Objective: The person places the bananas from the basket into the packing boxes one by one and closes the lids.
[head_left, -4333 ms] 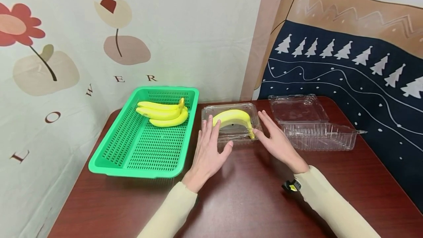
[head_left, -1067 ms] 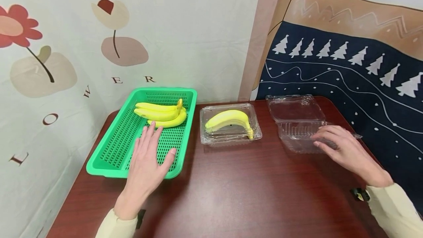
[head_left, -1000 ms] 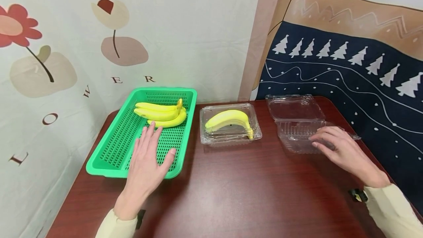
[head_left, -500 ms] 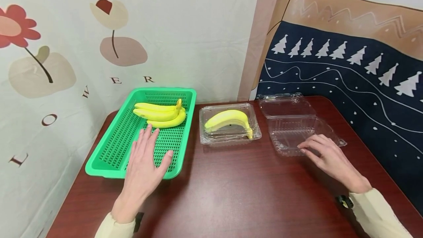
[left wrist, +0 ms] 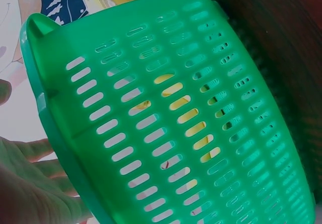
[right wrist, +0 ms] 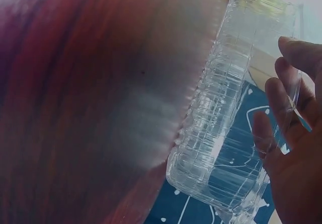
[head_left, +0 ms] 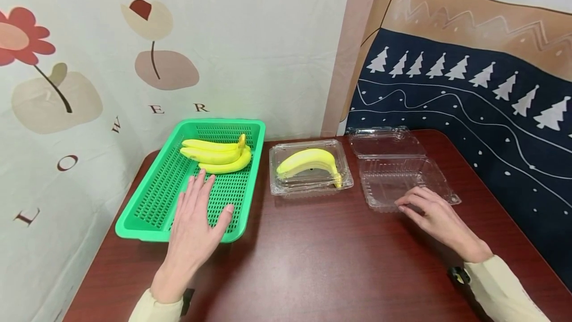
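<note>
A green perforated basket (head_left: 134, 215) at the left holds a bunch of yellow bananas (head_left: 214, 153) near its back. My left hand (head_left: 192, 232) reaches over the basket's front rim, fingers straight, tips just short of the lowest banana. In the left wrist view, the basket's wall (left wrist: 75, 103) hides most of the fruit. At the right stands a clear plastic clamshell (head_left: 389, 183), its lid folded back. My right hand (head_left: 435, 217) pinches the clamshell's near rim between thumb and curled fingers. The right wrist view shows those fingers (right wrist: 274, 90) overlapping the clear side wall.
A second clear clamshell (head_left: 274, 183), lid closed, sits in the middle with a single banana (head_left: 308, 160) in it. Printed cloth walls (head_left: 277, 53) stand behind and beside the brown table (head_left: 313, 262).
My hands left the closed clamshell: the left went over the basket, the right to the empty clamshell. The right has drawn that clamshell leftward and turned it slightly; the left stays nearly still.
</note>
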Tool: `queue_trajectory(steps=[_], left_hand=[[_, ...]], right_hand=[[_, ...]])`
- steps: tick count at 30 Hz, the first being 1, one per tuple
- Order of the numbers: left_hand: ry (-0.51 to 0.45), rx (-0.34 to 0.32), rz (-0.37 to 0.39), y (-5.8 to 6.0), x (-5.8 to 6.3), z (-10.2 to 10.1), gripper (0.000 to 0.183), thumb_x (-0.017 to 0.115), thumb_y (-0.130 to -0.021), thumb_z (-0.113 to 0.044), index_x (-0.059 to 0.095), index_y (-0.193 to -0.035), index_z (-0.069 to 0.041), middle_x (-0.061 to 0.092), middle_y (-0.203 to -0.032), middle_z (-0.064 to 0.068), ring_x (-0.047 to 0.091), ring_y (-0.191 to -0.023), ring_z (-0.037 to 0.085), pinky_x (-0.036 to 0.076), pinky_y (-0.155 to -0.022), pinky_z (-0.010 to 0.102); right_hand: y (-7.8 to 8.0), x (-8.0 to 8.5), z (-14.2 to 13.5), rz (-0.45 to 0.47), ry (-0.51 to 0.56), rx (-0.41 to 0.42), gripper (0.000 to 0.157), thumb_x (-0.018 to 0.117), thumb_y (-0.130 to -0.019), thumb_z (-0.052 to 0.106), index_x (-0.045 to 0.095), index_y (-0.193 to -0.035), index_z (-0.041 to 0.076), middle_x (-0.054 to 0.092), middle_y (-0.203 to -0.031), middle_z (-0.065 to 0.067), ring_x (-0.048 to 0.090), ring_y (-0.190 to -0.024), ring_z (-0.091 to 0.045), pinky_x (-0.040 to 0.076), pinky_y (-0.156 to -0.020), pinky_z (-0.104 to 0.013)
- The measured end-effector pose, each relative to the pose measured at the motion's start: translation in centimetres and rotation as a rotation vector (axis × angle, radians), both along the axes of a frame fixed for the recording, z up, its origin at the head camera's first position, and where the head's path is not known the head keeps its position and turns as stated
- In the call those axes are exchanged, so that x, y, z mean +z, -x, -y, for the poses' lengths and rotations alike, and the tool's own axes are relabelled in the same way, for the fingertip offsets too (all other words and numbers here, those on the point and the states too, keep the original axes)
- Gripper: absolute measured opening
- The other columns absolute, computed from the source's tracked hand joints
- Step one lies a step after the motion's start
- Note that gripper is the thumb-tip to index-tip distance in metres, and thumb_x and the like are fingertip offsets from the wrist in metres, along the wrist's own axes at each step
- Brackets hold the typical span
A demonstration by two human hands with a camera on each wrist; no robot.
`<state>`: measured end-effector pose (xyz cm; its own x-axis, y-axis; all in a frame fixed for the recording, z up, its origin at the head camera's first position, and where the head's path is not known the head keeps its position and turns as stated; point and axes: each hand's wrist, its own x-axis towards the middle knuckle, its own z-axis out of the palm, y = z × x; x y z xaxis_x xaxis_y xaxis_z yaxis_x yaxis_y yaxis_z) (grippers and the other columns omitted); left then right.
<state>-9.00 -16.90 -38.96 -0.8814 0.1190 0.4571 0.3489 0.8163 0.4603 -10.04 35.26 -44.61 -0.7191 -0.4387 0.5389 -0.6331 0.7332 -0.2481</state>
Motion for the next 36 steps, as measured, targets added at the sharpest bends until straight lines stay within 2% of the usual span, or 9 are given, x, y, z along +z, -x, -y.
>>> queue_trajectory(steps=[8, 10, 14, 18, 23, 26, 29, 36], left_hand=[[0.007, 0.003, 0.012, 0.0, 0.0, 0.1, 0.073, 0.065, -0.098, -0.037, 0.040, -0.157, -0.002, 0.028, -0.168, 0.016, 0.019, -0.155, 0.042, 0.018, -0.121, 0.065], [0.004, 0.001, 0.016, -0.1, 0.1, 0.2, 0.073, 0.065, -0.098, -0.036, 0.040, -0.157, -0.001, 0.028, -0.168, 0.016, 0.019, -0.155, 0.042, 0.017, -0.122, 0.064], [0.005, 0.002, 0.014, -0.1, 0.2, 0.5, 0.073, 0.065, -0.098, -0.036, 0.040, -0.157, -0.001, 0.028, -0.168, 0.017, 0.020, -0.155, 0.043, 0.016, -0.123, 0.063], [0.019, 0.004, 0.007, -0.2, 0.4, 0.7, 0.073, 0.065, -0.097, -0.035, 0.040, -0.157, 0.000, 0.029, -0.167, 0.019, 0.020, -0.155, 0.043, 0.015, -0.123, 0.062], [0.025, 0.014, 0.009, -0.2, 0.3, 1.1, 0.074, 0.065, -0.097, -0.036, 0.040, -0.157, -0.001, 0.030, -0.167, 0.018, 0.019, -0.155, 0.041, 0.015, -0.123, 0.062], [0.033, 0.012, 0.006, -0.2, 0.2, 1.4, 0.074, 0.065, -0.098, -0.037, 0.040, -0.157, -0.001, 0.030, -0.167, 0.017, 0.019, -0.155, 0.042, 0.016, -0.123, 0.063], [0.046, 0.000, 0.002, -0.2, 0.2, 1.8, 0.073, 0.065, -0.098, -0.037, 0.040, -0.156, -0.001, 0.030, -0.167, 0.018, 0.020, -0.154, 0.044, 0.015, -0.123, 0.063], [0.118, -0.008, 0.003, -0.4, 0.0, 4.1, 0.074, 0.065, -0.097, -0.039, 0.041, -0.156, -0.001, 0.033, -0.165, 0.020, 0.022, -0.153, 0.046, 0.012, -0.123, 0.064]], right_hand=[[-0.1, -0.2, 0.1, 0.029, 0.001, -0.015, 0.037, 0.087, -0.074, -0.006, 0.077, -0.099, 0.019, 0.067, -0.099, 0.012, 0.059, -0.091, -0.008, 0.040, -0.089, -0.011], [-0.2, -0.2, 0.1, 0.030, -0.004, -0.033, 0.036, 0.087, -0.074, -0.004, 0.077, -0.099, 0.020, 0.067, -0.099, 0.012, 0.059, -0.091, -0.010, 0.041, -0.088, -0.015], [-0.3, 0.0, 0.2, 0.032, -0.033, -0.073, 0.034, 0.088, -0.074, 0.002, 0.077, -0.102, 0.018, 0.067, -0.099, 0.010, 0.060, -0.092, -0.013, 0.043, -0.086, -0.031], [-0.4, 0.4, 0.4, 0.074, -0.056, -0.110, 0.035, 0.089, -0.076, 0.010, 0.077, -0.108, 0.015, 0.068, -0.103, 0.007, 0.060, -0.097, -0.016, 0.044, -0.086, -0.042], [-0.6, 1.4, 0.8, 0.132, -0.058, -0.159, 0.043, 0.089, -0.079, 0.019, 0.074, -0.119, 0.012, 0.068, -0.115, -0.004, 0.060, -0.109, -0.025, 0.044, -0.092, -0.052], [-0.8, 2.1, 1.2, 0.137, -0.043, -0.179, 0.048, 0.088, -0.081, 0.023, 0.072, -0.125, 0.012, 0.066, -0.125, -0.008, 0.057, -0.117, -0.030, 0.042, -0.096, -0.055], [-0.9, 3.0, 1.9, 0.106, -0.035, -0.177, 0.054, 0.087, -0.080, 0.024, 0.070, -0.130, 0.012, 0.064, -0.133, -0.010, 0.055, -0.124, -0.032, 0.040, -0.099, -0.055], [-0.3, 5.2, 5.3, 0.030, -0.023, -0.110, 0.061, 0.086, -0.079, 0.024, 0.067, -0.136, 0.012, 0.060, -0.145, -0.010, 0.053, -0.133, -0.034, 0.039, -0.102, -0.059]])
